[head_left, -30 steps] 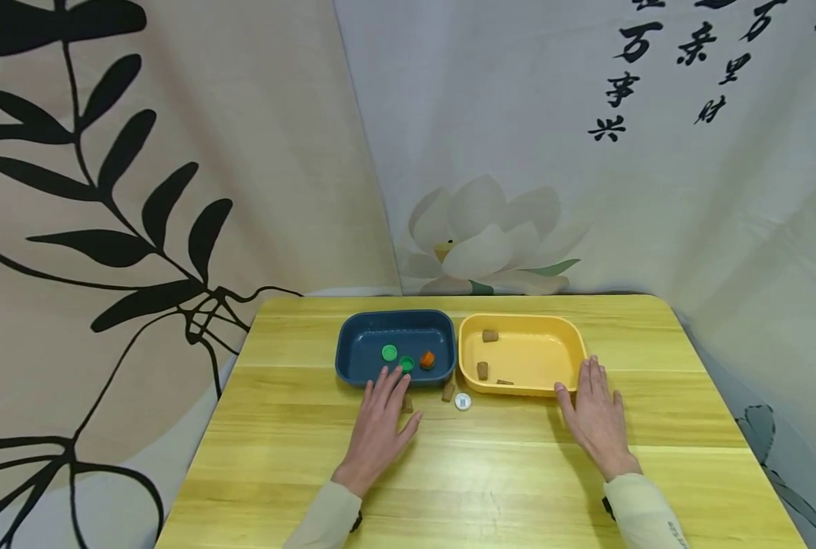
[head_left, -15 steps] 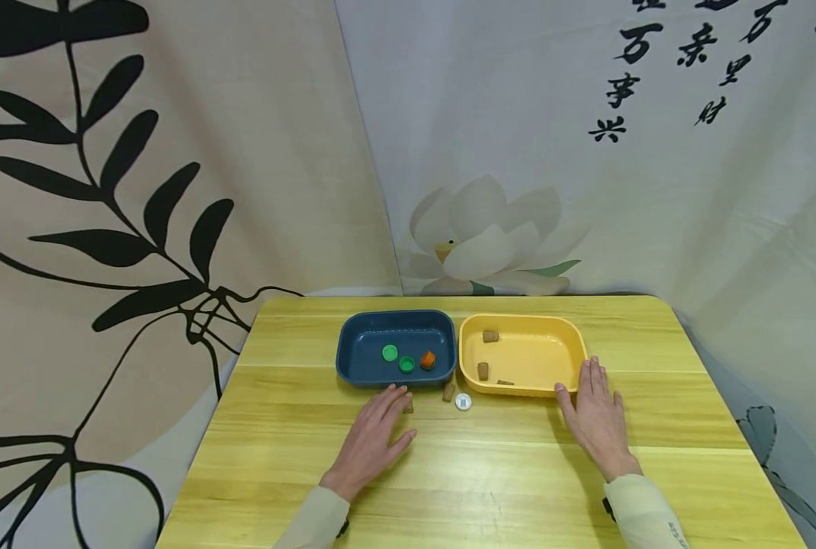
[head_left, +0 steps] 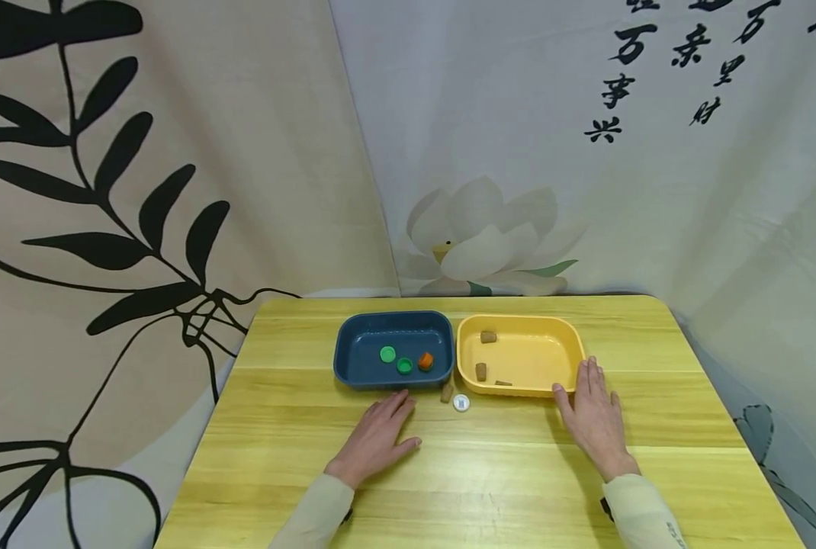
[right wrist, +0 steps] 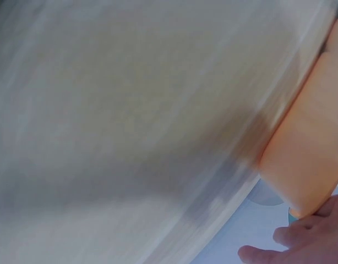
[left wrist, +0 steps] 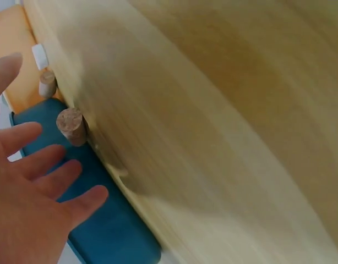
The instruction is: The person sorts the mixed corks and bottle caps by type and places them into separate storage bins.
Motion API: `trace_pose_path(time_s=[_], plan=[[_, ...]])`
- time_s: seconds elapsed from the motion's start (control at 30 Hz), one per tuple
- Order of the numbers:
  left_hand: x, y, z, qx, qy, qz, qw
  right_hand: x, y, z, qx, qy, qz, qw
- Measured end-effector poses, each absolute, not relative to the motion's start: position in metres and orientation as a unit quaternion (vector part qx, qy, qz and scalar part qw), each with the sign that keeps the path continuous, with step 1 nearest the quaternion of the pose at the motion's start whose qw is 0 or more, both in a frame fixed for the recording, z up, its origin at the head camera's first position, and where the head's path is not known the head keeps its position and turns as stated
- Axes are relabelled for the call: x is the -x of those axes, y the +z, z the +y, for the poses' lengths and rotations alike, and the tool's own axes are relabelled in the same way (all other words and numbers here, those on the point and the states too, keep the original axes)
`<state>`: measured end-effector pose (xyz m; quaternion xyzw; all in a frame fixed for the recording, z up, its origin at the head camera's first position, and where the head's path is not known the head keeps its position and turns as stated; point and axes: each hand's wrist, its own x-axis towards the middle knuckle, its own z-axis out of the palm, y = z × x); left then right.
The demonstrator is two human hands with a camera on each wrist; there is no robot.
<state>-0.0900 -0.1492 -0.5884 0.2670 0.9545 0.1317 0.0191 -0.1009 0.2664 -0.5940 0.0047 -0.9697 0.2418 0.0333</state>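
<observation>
My left hand hovers low over the table in front of the blue tray, fingers loosely extended and holding nothing. In the left wrist view a cork stands beside the tray, just past the fingertips; the hand hides it in the head view. My right hand rests at the near right corner of the yellow tray, fingers along its side and thumb at the front rim. A second cork and a round white cap lie in front of the trays.
Inside the blue tray are two green caps and a small orange piece. The yellow tray holds several brown corks. Both trays sit side by side near the back of the wooden table, before a printed curtain.
My left hand has drawn back from the blue tray's front rim to the table before it, now covering the nearest cork. The right hand stays in place at the yellow tray.
</observation>
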Motion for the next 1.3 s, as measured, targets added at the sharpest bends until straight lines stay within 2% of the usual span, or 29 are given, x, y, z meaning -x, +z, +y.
trace_pose_path(time_s=[0.27,0.53,1.0,1.3], plan=[[0.0939,-0.5909,-0.1453,-0.252,0.130,0.959,0.022,0.1010,-0.5939,0.2660,-0.005,0.247,-0.968,0.036],[0.0931,-0.5923,-0.1481,-0.269,0.142,0.953,0.003,0.1006,-0.5932,0.2655,-0.005,0.251,-0.967,0.041],[0.0932,-0.5911,-0.1519,-0.241,0.170,0.955,0.037,0.1007,-0.5933,0.2656,-0.005,0.253,-0.967,0.039],[0.0933,-0.5964,-0.1546,-0.253,0.154,0.955,0.018,0.1015,-0.5938,0.2660,-0.002,0.254,-0.967,0.035]])
